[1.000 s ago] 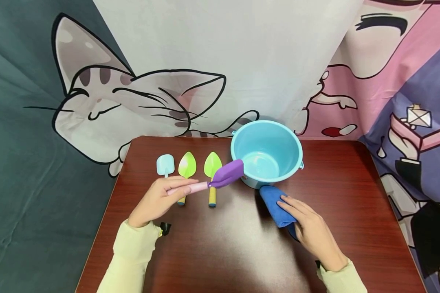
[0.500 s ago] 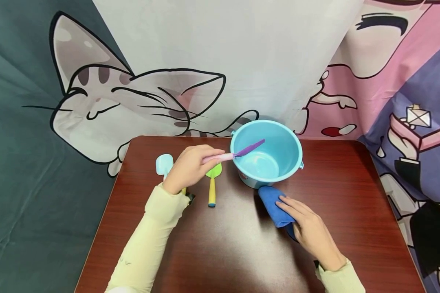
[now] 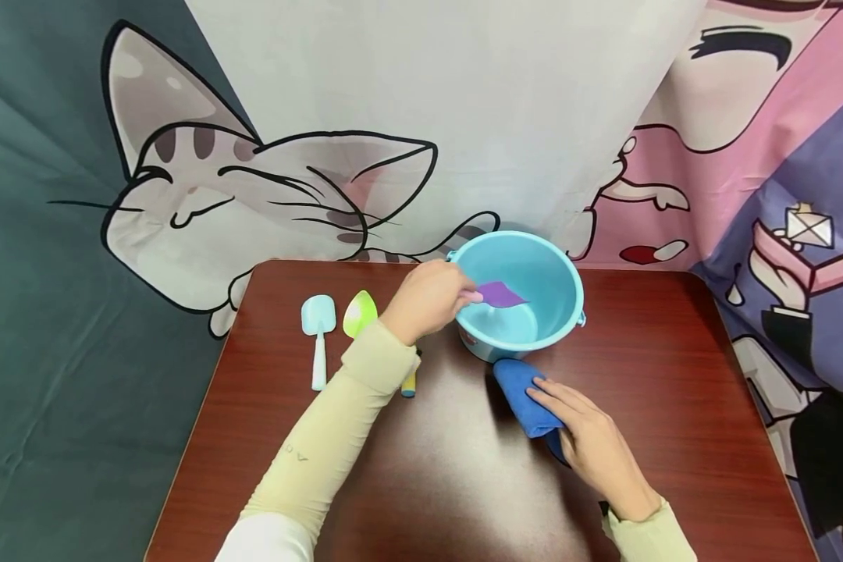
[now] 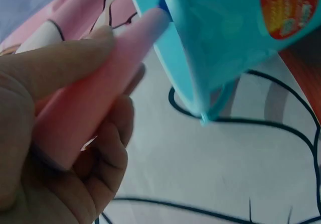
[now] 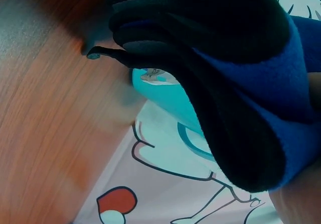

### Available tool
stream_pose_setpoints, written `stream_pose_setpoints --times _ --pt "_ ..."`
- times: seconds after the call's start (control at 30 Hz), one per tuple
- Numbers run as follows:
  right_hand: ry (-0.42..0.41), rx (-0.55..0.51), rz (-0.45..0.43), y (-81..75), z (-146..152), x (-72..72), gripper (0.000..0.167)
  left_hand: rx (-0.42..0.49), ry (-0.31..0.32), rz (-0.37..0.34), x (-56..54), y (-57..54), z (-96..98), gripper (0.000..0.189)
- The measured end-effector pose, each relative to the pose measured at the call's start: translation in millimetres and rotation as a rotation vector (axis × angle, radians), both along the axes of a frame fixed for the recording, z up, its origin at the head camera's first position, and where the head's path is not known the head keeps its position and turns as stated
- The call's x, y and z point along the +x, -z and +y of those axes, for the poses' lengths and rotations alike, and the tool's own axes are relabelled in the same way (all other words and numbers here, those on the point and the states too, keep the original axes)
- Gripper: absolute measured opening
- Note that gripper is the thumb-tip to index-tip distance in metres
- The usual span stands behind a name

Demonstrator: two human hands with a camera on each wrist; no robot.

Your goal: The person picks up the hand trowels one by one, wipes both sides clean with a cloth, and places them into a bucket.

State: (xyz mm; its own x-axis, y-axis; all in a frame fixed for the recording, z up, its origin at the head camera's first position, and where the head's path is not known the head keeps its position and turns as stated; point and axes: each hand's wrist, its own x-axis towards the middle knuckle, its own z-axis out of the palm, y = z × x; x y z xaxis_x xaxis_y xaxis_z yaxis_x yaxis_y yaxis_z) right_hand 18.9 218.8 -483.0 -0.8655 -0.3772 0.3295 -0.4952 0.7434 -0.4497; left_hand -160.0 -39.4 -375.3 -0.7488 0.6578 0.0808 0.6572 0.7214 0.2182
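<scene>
The left hand [image 3: 428, 300] is holding a purple shovel [image 3: 500, 294] by its pink handle [image 4: 95, 88], with the fingers [image 4: 60, 66] curling round the handle and the thumb pressing along its top. The handle is reaching over the near-left rim of the blue bucket [image 3: 544, 269], and the purple blade is hanging inside the bucket, above its floor; whether it is touching the wall I cannot tell. In the left wrist view the handle tip is lying right against the bucket's rim.

The right hand [image 3: 593, 445] is resting on a folded blue cloth [image 3: 523, 394], its fingers lying nearly straight and close together on top of it. The cloth is sitting on the surface just in front of the bucket.

The surface [image 3: 674, 375] is dark reddish wood with rounded corners. To the left of the bucket, a pale blue shovel [image 3: 318, 332] and a green shovel [image 3: 360, 312] are lying side by side, and the yellow-and-blue handle end of a third tool [image 3: 409, 384] is showing under the left sleeve [image 3: 330, 437]. Behind the surface, a cartoon cat cloth [image 3: 253, 195] is hanging as a backdrop, with pink and purple cartoon figures at the right.
</scene>
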Motion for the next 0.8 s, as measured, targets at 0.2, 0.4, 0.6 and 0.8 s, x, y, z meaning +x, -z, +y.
stream_pose_setpoints --times 0.2,0.4,0.6,0.8 --pt "-0.013 -0.005 -0.007 2.6 -2 -0.8 0.063 -0.223 0.028 0.025 -7.7 6.2 28.1 0.017" --pt "-0.009 -0.013 -0.012 3.1 -2 0.1 0.062 -0.326 0.039 -0.018 -15.6 18.0 41.8 0.021" --pt "-0.002 -0.005 -0.026 3.3 -2 1.4 0.063 -0.359 0.009 -0.118 -20.8 33.0 50.7 0.025" --pt "-0.009 -0.007 -0.012 5.9 -1 0.4 0.062 -0.373 0.000 -0.147 -21.6 40.5 55.2 0.027"
